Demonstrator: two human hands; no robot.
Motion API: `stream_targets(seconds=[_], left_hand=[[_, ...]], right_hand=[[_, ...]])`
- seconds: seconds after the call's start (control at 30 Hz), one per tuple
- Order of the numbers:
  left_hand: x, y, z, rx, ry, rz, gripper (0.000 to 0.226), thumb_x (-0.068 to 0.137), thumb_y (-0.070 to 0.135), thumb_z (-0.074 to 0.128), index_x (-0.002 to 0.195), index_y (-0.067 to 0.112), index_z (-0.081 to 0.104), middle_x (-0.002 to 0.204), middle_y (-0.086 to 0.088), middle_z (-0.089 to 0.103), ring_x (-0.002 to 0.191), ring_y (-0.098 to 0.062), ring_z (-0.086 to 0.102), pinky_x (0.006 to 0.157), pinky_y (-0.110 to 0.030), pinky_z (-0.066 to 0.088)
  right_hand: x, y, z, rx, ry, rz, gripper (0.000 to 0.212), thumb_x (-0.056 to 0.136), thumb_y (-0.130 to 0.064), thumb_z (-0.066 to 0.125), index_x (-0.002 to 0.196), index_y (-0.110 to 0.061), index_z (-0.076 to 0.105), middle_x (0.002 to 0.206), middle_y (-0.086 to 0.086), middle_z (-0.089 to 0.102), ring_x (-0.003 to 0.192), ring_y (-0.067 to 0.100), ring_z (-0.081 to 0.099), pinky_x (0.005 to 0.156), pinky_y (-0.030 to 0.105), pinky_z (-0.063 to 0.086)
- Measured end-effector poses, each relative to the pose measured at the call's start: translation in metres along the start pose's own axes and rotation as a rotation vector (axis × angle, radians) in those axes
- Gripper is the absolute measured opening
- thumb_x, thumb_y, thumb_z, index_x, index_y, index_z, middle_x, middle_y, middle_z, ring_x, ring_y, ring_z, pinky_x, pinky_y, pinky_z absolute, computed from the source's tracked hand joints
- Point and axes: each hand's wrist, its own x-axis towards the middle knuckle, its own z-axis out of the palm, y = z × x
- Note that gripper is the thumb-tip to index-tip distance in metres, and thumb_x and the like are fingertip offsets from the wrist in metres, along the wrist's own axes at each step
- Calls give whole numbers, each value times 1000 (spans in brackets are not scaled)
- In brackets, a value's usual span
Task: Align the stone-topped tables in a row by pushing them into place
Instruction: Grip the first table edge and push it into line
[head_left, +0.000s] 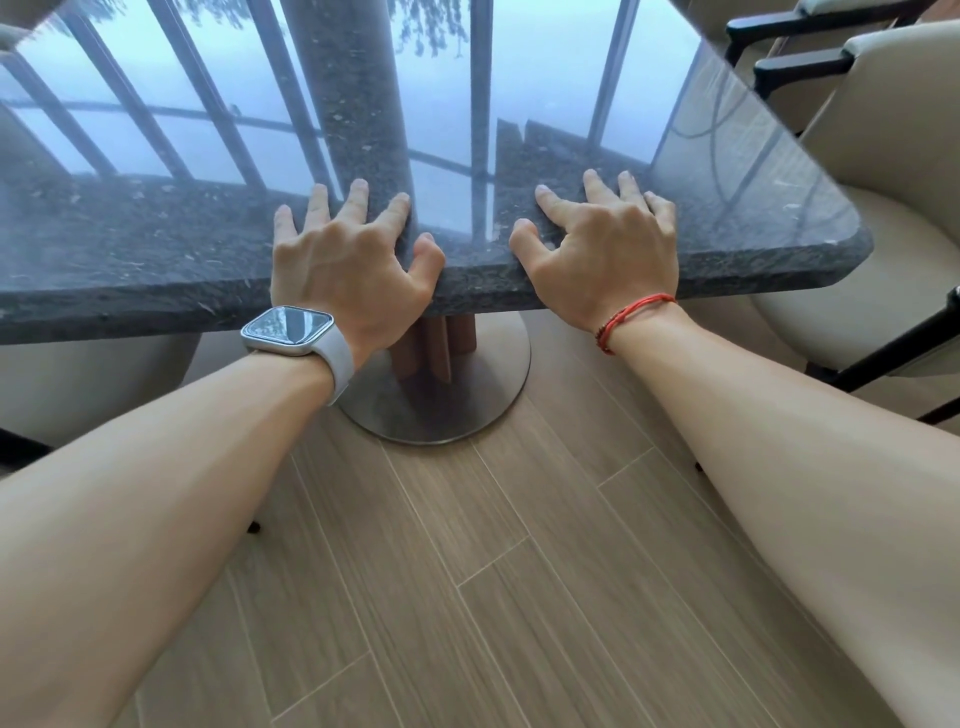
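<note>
A dark polished stone-topped table (156, 249) fills the upper view, its glossy surface mirroring window bars. Its near edge runs across the middle of the frame and its rounded corner is at the right. My left hand (348, 254), with a white watch on the wrist, lies over the near edge, fingers spread on top and thumb against the rim. My right hand (597, 249), with a red cord bracelet, rests the same way a little to the right. Beneath the edge stand a brown wooden pedestal (447, 343) and a round metal base (467, 405).
Cream upholstered chairs with black arms (883, 156) stand close by the table's right side. Another cream seat (78, 384) is tucked under the table at the left. Wood-look plank flooring (467, 597) stretches below my arms.
</note>
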Motion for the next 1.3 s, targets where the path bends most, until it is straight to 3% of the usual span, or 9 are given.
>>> stream_targets(seconds=[1.3], left_hand=[[42, 43, 15, 72, -31, -49, 69, 92, 56, 26, 142, 25, 61, 152, -15, 56, 140, -47, 47, 115, -64, 33]], right_hand=[[54, 44, 11, 83, 30, -33, 58, 85, -63, 34, 129, -41, 65, 146, 11, 56, 142, 38, 41, 115, 53, 27]])
